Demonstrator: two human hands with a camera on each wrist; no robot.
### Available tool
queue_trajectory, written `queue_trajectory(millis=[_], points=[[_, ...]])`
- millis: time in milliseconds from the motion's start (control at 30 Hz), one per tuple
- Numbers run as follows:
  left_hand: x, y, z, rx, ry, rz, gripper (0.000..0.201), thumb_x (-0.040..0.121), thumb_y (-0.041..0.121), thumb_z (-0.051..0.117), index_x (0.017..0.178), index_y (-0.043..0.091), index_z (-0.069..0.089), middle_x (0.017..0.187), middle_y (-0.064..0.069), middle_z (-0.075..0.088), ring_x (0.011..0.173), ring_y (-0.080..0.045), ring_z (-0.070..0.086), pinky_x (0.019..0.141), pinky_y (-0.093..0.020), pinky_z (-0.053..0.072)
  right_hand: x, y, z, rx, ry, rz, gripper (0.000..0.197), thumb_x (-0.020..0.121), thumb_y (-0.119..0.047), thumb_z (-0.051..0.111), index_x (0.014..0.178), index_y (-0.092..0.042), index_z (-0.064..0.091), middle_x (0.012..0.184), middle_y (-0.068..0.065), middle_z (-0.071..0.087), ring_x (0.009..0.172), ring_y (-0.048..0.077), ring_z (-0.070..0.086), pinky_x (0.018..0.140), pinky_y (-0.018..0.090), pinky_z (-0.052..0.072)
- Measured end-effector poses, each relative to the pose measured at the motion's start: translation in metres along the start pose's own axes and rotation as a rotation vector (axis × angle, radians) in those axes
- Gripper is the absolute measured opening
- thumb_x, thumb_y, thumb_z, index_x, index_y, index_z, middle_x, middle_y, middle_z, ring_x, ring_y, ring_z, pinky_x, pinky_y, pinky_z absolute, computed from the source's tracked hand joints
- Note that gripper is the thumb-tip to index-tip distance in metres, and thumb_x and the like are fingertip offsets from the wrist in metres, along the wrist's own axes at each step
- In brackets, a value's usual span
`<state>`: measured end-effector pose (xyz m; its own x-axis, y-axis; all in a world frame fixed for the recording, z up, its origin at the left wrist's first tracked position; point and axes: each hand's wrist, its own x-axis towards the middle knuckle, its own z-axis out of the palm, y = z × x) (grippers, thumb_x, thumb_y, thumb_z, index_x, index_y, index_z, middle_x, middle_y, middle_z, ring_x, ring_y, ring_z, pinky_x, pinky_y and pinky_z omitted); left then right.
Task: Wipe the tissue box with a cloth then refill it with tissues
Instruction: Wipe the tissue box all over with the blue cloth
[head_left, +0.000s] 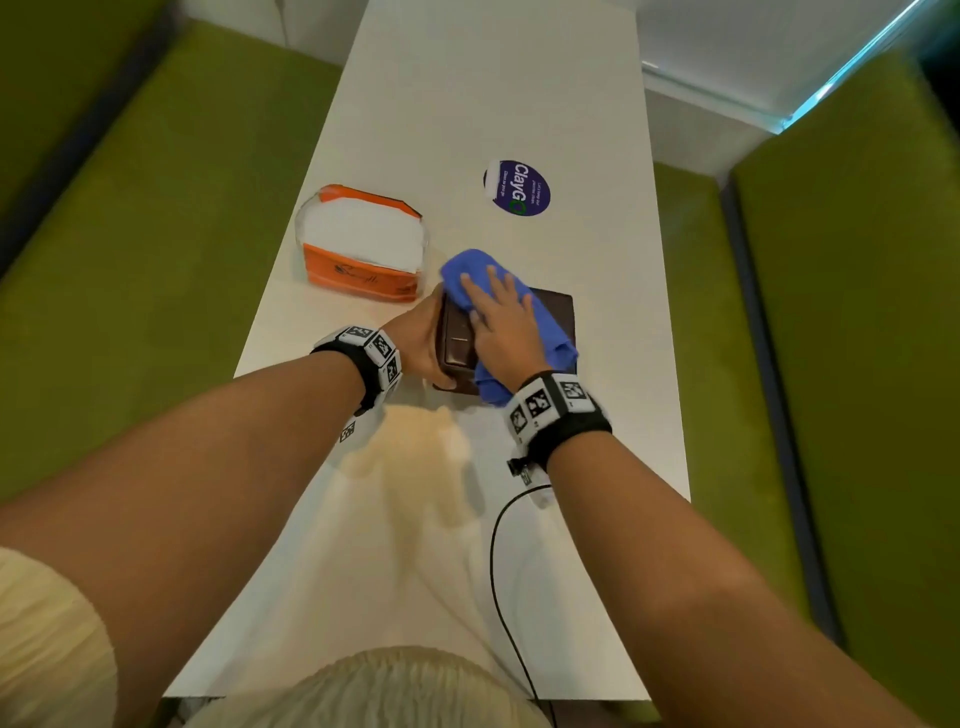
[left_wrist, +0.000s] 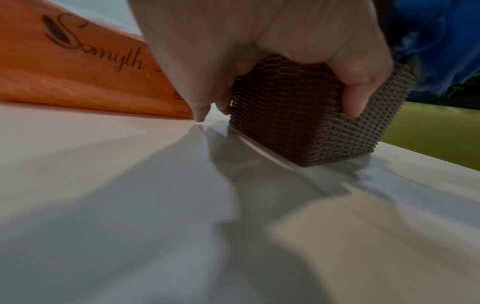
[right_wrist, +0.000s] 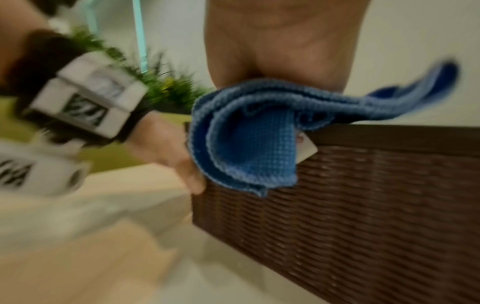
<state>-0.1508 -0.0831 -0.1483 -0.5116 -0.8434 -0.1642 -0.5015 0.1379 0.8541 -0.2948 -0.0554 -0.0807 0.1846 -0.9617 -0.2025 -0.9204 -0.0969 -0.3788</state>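
A dark brown woven tissue box (head_left: 557, 317) (left_wrist: 298, 115) (right_wrist: 363, 205) stands on the white table (head_left: 467, 104). My left hand (head_left: 423, 345) (left_wrist: 259, 51) grips its left end, thumb on the near side. A blue cloth (head_left: 498, 317) (right_wrist: 254, 131) (left_wrist: 436, 45) lies over the box top. My right hand (head_left: 501, 322) (right_wrist: 283, 41) presses flat on the cloth with straight fingers. An orange pack of white tissues (head_left: 361, 241) (left_wrist: 78, 67) sits to the left of the box, apart from it.
A round purple sticker (head_left: 517, 187) lies on the table beyond the box. A black cable (head_left: 498, 571) runs over the near part of the table. Green upholstered benches (head_left: 156, 234) flank the narrow table on both sides.
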Motion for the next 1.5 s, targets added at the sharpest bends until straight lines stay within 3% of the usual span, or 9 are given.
queue_trajectory(millis=[100, 300, 533, 633, 833, 967, 1067, 1200, 1500], points=[[-0.003, 0.0, -0.001, 0.08, -0.093, -0.097, 0.085, 0.055, 0.039, 0.082, 0.128, 0.017, 0.046, 0.123, 0.003, 0.057, 0.116, -0.018, 0.055, 0.101, -0.037, 0.045, -0.006, -0.008, 0.009, 0.026, -0.038, -0.149, 0.048, 0.103, -0.017, 0.029, 0.15, -0.024, 0.025, 0.162, 0.006, 0.008, 0.151, 0.024, 0.0, 0.12, 0.043, -0.001], [-0.001, 0.004, -0.002, -0.12, 0.004, 0.085, 0.124, 0.039, 0.036, 0.082, 0.14, 0.0, 0.019, 0.131, -0.008, 0.044, 0.116, -0.013, 0.048, 0.091, 0.003, 0.034, -0.008, 0.03, -0.004, -0.001, 0.099, 0.017, 0.048, 0.103, -0.02, 0.029, 0.15, -0.025, 0.024, 0.16, 0.009, 0.015, 0.15, 0.025, 0.008, 0.12, 0.047, 0.004], [-0.003, 0.004, -0.003, -0.076, -0.004, 0.068, 0.128, 0.036, 0.041, 0.084, 0.143, 0.009, 0.02, 0.138, -0.007, 0.044, 0.126, -0.019, 0.045, 0.111, -0.042, 0.035, -0.032, 0.044, 0.001, -0.098, 0.276, 0.479, 0.051, 0.104, -0.025, 0.026, 0.152, -0.018, 0.014, 0.16, 0.017, 0.01, 0.149, 0.034, 0.006, 0.118, 0.052, 0.008], [-0.003, 0.003, -0.001, -0.106, 0.005, 0.088, 0.124, 0.036, 0.041, 0.086, 0.14, 0.008, 0.024, 0.135, -0.008, 0.047, 0.124, -0.022, 0.05, 0.107, -0.044, 0.04, -0.043, 0.022, 0.017, -0.088, 0.254, 0.423, 0.051, 0.104, -0.024, 0.024, 0.153, -0.015, 0.013, 0.16, 0.019, 0.004, 0.149, 0.034, 0.002, 0.119, 0.047, 0.003], [-0.003, 0.005, -0.003, -0.041, 0.01, 0.03, 0.117, 0.043, 0.043, 0.076, 0.14, 0.0, 0.026, 0.137, -0.011, 0.047, 0.122, -0.017, 0.047, 0.101, -0.028, 0.039, -0.046, -0.022, 0.031, -0.04, 0.119, 0.123, 0.049, 0.104, -0.024, 0.024, 0.152, -0.021, 0.015, 0.162, 0.01, 0.002, 0.15, 0.026, -0.001, 0.12, 0.042, -0.003], [-0.002, 0.003, -0.001, 0.073, 0.006, -0.133, 0.051, 0.072, 0.018, 0.061, 0.116, -0.008, 0.056, 0.111, -0.027, 0.062, 0.1, -0.025, 0.056, 0.095, -0.043, 0.046, -0.026, -0.03, 0.026, -0.067, 0.077, -0.011, 0.048, 0.103, -0.029, 0.027, 0.151, -0.028, 0.022, 0.162, 0.004, 0.008, 0.151, 0.022, 0.003, 0.12, 0.045, 0.001], [0.0, 0.003, -0.002, 0.068, 0.048, -0.109, 0.08, 0.062, 0.017, 0.069, 0.134, 0.002, 0.035, 0.114, -0.016, 0.06, 0.104, -0.029, 0.06, 0.09, -0.044, 0.051, -0.008, -0.017, 0.018, -0.069, 0.098, 0.022, 0.049, 0.102, -0.034, 0.027, 0.151, -0.031, 0.021, 0.162, 0.003, 0.011, 0.15, 0.021, 0.005, 0.12, 0.047, 0.003], [0.0, 0.005, 0.0, -0.004, 0.118, -0.056, 0.12, 0.045, 0.046, 0.084, 0.141, 0.024, 0.016, 0.134, -0.003, 0.048, 0.119, -0.023, 0.054, 0.099, -0.04, 0.046, 0.007, 0.005, 0.008, -0.089, 0.134, 0.115, 0.053, 0.1, -0.039, 0.028, 0.151, -0.031, 0.017, 0.162, 0.004, 0.011, 0.15, 0.023, 0.005, 0.12, 0.05, 0.003], [0.005, 0.001, 0.001, -0.058, 0.109, -0.03, 0.128, 0.036, 0.043, 0.084, 0.142, 0.015, 0.019, 0.137, -0.005, 0.045, 0.127, -0.022, 0.046, 0.11, -0.043, 0.037, 0.013, 0.059, -0.019, 0.173, 0.243, 0.49, 0.056, 0.101, -0.039, 0.026, 0.153, -0.027, 0.01, 0.16, 0.005, 0.018, 0.149, 0.031, 0.008, 0.119, 0.054, 0.007]])
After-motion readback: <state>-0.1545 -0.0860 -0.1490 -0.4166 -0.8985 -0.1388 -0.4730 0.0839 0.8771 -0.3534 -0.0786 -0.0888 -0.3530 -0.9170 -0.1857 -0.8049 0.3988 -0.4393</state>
